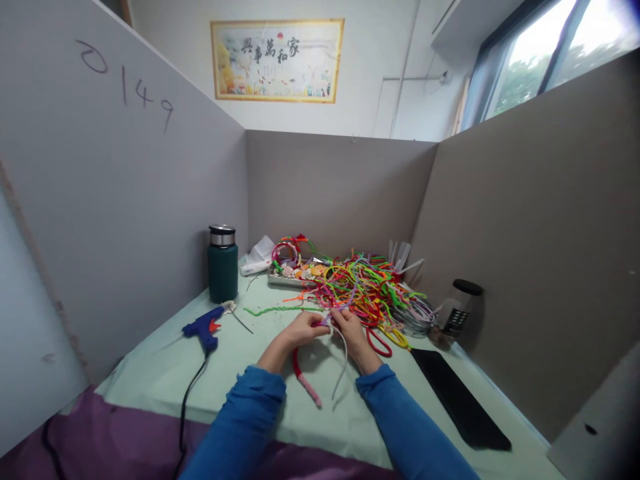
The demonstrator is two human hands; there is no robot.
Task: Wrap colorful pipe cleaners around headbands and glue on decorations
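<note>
My left hand (306,331) and my right hand (352,335) meet over the table, fingertips pinched close together. Between them is a curved headband (345,360), its near right arm bare and whitish, its left arm covered in red and pink fuzzy wrapping (307,387). A purple pipe cleaner (356,293) rises from the fingers of my right hand and bends over toward the pile behind. Some purple also shows at my left fingertips, against the top of the band. The exact grip is partly hidden by the fingers. Just beyond my left hand lies a green twisted pipe cleaner (280,309).
A heap of coloured pipe cleaners (370,280) lies behind my hands, beside a metal tray (290,282) of small decorations. Red-handled scissors (380,343), a black flat slab (460,400) and a jar (456,313) stand right. Left are a blue glue gun (204,329) and green bottle (223,270).
</note>
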